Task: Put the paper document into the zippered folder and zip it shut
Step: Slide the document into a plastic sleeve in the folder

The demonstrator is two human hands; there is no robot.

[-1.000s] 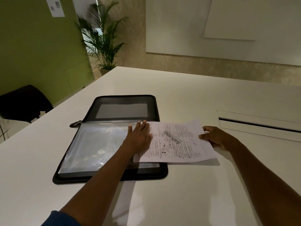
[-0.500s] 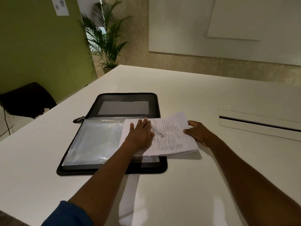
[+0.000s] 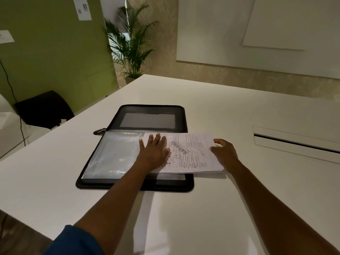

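A black zippered folder (image 3: 117,159) lies open flat on the white table, its clear plastic sleeves facing up and its zipper pull at the left of the spine. The printed paper document (image 3: 191,153) rests half over the folder's right side, its right part overhanging onto the table. My left hand (image 3: 153,151) lies flat, fingers spread, on the paper's left edge. My right hand (image 3: 223,150) touches the paper's right edge with its fingertips, fingers curled and apart.
The white table (image 3: 220,208) has a long cable slot (image 3: 294,142) at the right. A black chair (image 3: 44,109) stands off the table's left edge. A potted palm (image 3: 130,50) stands beyond the far corner by the green wall.
The paper has slid left, farther over the open folder, with both hands moving left along with it. The head camera has shifted slightly.
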